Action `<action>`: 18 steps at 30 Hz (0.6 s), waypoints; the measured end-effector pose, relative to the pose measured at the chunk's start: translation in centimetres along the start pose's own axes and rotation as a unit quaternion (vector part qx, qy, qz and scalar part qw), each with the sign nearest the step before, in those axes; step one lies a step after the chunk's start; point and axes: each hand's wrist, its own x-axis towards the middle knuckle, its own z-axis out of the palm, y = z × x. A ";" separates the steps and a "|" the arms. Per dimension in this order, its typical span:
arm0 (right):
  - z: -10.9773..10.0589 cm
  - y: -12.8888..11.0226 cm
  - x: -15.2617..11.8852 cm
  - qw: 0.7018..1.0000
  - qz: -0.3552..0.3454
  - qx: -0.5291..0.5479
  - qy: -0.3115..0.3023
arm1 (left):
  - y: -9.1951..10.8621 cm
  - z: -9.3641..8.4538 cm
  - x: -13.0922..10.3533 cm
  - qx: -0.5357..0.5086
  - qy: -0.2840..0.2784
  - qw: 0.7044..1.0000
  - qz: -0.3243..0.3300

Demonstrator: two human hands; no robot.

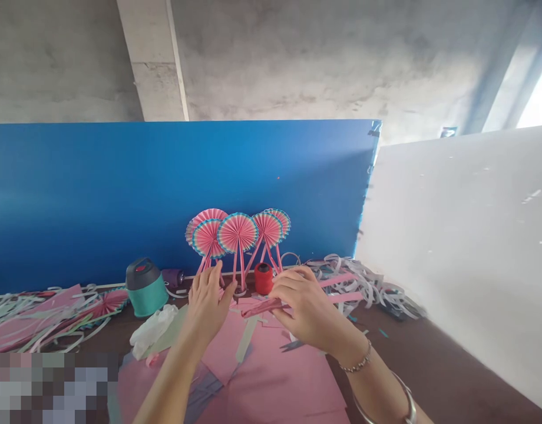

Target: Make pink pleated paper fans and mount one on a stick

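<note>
- Blue panel [121, 194] stands far, behind pink fans [238, 234].
- Right hand [300, 300], nearly closed, pinches folded pink paper [263, 307] above pink sheets [280, 380].
- Left hand [208, 299], loosely open, looks empty near the fans.

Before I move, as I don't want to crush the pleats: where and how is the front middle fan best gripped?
Probably pinch the fan by its two pink sticks, from the near side: it stands upright facing you, pleats spread above, sticks exposed below.
</note>
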 end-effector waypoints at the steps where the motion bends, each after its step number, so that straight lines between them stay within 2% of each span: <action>1: 0.1 0.1 0.0 1.000 -0.003 -0.003 -0.003 | 0.2 0.0 0.0 -0.014 -0.016 1.000 0.008; 3: 0.2 0.3 -0.1 1.000 -0.008 -0.009 -0.007 | 1.2 -0.5 -0.2 -0.063 -0.043 0.996 0.037; 5: 0.3 0.5 -0.1 1.000 -0.009 -0.012 -0.009 | 2.5 -1.3 -0.4 -0.124 -0.034 0.990 0.065; 8: 0.2 0.6 -0.2 1.000 -0.005 -0.007 -0.013 | 4.0 -2.2 -0.9 -0.169 -0.108 0.973 0.115; 9: 0.2 0.6 -0.2 1.000 -0.003 -0.004 -0.015 | 4.1 -2.3 -1.0 -0.154 -0.106 0.974 0.131; 11: 0.1 0.5 -0.2 1.000 0.005 -0.003 -0.016 | 3.8 -2.0 -1.0 -0.115 -0.051 0.983 0.131; 13: 0.0 0.4 -0.1 1.000 0.013 -0.005 -0.013 | 3.0 -1.6 -0.8 -0.091 0.029 0.992 0.087; 15: -0.1 0.4 0.0 1.000 0.019 -0.013 -0.010 | 2.2 -1.2 -0.7 -0.090 0.070 0.993 0.036; 16: -0.1 0.4 0.1 1.000 0.021 -0.018 -0.009 | 2.1 -1.2 -0.6 -0.095 0.068 0.993 0.022; 18: 0.0 0.5 0.1 0.999 0.017 -0.028 -0.011 | 2.3 -1.4 -0.7 -0.116 0.008 0.993 0.038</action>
